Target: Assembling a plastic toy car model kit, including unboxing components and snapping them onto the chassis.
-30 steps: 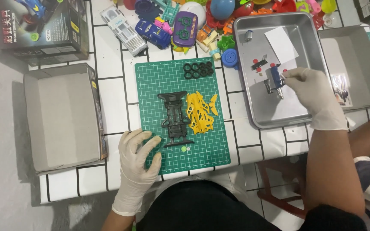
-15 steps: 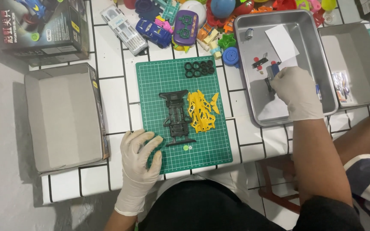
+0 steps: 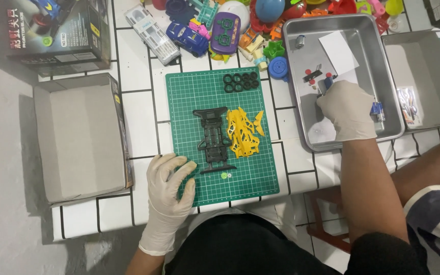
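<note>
My left hand, in a white glove, lies flat with fingers spread on the lower-left corner of a green cutting mat. On the mat are a black toy-car chassis, a yellow body frame, several black tyres and a tiny green ring. My gloved right hand reaches into a metal tray, knuckles up, fingertips at a small blue part beside red and black bits. Its palm is hidden, so any hold is unclear.
An open, empty cardboard box sits left of the mat, a printed toy box behind it. Colourful toys crowd the back edge. A second open box stands right of the tray. Another person's arm enters at the right.
My right hand has slid from the tray's right side toward its middle and front, turning knuckles up. My left hand stays on the mat corner.
</note>
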